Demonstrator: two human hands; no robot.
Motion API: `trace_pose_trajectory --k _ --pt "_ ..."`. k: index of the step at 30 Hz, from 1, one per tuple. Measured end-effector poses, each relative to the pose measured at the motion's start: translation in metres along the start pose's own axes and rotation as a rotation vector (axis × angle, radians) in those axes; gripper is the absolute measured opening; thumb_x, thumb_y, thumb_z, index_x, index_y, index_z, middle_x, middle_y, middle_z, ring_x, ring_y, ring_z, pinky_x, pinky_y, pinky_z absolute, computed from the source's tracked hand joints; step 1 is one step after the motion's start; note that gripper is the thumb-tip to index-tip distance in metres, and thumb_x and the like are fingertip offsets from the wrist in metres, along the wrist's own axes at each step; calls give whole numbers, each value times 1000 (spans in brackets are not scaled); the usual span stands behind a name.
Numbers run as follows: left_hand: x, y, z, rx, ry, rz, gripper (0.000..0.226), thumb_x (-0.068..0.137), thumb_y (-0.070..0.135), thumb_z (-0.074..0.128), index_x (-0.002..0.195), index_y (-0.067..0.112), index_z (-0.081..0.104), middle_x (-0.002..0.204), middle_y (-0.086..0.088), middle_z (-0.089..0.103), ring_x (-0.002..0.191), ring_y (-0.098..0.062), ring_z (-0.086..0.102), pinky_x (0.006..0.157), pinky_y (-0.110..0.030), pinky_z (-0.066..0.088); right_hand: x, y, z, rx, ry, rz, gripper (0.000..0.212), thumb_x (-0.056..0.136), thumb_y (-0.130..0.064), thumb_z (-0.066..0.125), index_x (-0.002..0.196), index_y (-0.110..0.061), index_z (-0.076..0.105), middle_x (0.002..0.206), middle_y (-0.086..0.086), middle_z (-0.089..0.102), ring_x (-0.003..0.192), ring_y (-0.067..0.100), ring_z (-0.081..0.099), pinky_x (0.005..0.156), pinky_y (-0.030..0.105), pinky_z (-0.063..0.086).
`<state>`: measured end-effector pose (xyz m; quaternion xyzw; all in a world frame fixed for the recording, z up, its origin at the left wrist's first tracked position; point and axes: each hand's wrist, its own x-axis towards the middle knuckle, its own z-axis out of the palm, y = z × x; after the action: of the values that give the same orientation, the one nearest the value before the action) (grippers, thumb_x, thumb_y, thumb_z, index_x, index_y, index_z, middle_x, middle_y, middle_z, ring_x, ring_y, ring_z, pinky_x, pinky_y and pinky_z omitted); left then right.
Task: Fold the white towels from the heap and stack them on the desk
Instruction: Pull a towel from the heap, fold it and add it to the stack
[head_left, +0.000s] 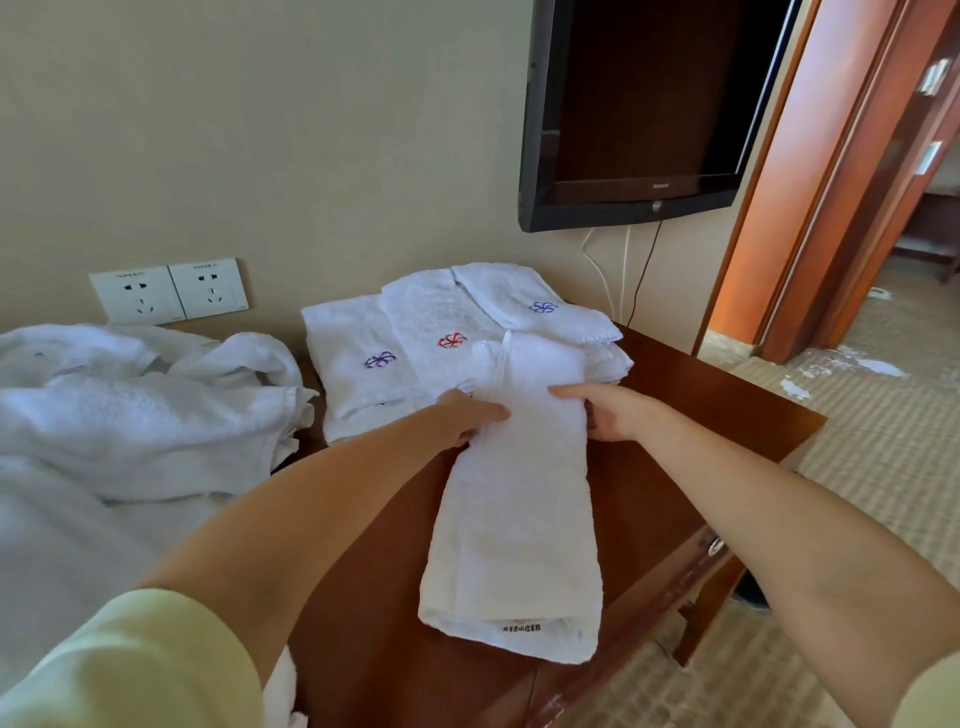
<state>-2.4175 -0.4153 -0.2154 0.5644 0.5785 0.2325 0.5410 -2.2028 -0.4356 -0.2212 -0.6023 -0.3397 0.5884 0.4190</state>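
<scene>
A long white towel (519, 519), folded into a narrow strip, lies on the brown wooden desk (395, 649), its far end overlapping the stack. My left hand (467, 415) grips its left edge near the far end, and my right hand (608, 413) grips the right edge opposite. Behind them sits a stack of folded white towels (415, 338) with purple, red and blue embroidered flowers. The heap of unfolded white towels (130, 415) lies to the left.
A wall-mounted TV (639, 114) hangs above the desk's far right, with cables (623, 270) running down behind it. Two wall sockets (169, 291) sit behind the heap. A wooden door frame (810, 208) and carpeted floor (883, 431) are at right.
</scene>
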Motion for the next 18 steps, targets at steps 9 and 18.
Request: trace_pose_trajectory --k 9,18 --pt "-50 45 -30 -181 -20 157 17 81 17 77 89 13 63 80 -3 56 67 -13 54 47 -16 50 -72 -77 18 -97 -23 -282 46 82 -15 73 124 -11 55 113 5 67 102 19 64 92 34 52" --pt "-130 86 -69 -131 20 423 36 82 8 74 115 7 60 113 -7 65 91 -19 65 65 -25 60 -156 -113 45 -58 -286 -568 61 70 -16 82 125 -10 58 117 7 68 109 21 65 89 32 54"
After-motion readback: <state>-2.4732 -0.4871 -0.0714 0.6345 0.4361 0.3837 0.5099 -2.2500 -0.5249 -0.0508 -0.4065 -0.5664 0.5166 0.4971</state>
